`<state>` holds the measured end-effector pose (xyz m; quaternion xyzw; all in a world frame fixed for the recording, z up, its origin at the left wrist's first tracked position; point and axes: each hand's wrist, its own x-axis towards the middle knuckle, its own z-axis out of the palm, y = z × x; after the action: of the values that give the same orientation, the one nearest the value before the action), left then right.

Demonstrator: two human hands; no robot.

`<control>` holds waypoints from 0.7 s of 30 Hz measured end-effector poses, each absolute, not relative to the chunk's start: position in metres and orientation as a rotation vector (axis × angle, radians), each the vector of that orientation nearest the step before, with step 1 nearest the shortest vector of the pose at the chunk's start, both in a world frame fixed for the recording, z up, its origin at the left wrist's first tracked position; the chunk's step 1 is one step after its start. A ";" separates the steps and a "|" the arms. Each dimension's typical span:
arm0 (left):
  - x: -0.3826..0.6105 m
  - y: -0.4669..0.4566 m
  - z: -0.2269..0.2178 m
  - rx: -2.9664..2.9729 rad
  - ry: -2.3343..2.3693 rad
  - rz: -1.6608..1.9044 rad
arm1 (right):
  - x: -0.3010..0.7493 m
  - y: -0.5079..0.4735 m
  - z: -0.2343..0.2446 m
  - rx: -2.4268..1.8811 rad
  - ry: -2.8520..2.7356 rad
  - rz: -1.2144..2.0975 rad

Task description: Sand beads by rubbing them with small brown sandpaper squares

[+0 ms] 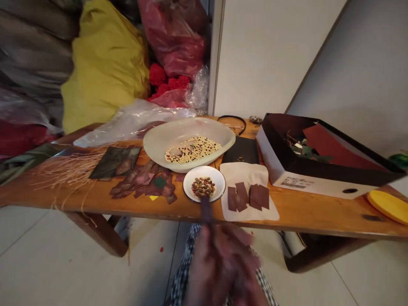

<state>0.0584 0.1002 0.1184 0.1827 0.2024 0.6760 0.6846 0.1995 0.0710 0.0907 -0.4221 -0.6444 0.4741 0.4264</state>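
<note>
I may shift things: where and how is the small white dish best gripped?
Perhaps pinch the small white dish by its raised right rim, coming from the right: a flat white sheet lies there, while the big pale bowl crowds its far side and a dark strip crosses its near edge.

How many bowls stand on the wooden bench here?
2: the large pale bowl near the middle of the bench, and the small white bowl just in front of it. Any behind the box would be hidden.
</note>
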 end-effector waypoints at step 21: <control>-0.001 0.146 0.071 0.269 0.210 1.666 | 0.104 0.418 0.167 -1.487 -2.790 0.481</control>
<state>-0.0007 0.1464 0.0713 0.1187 0.0927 0.7361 0.6599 0.1040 0.4180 0.1674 -0.4649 -0.8721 0.1502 -0.0280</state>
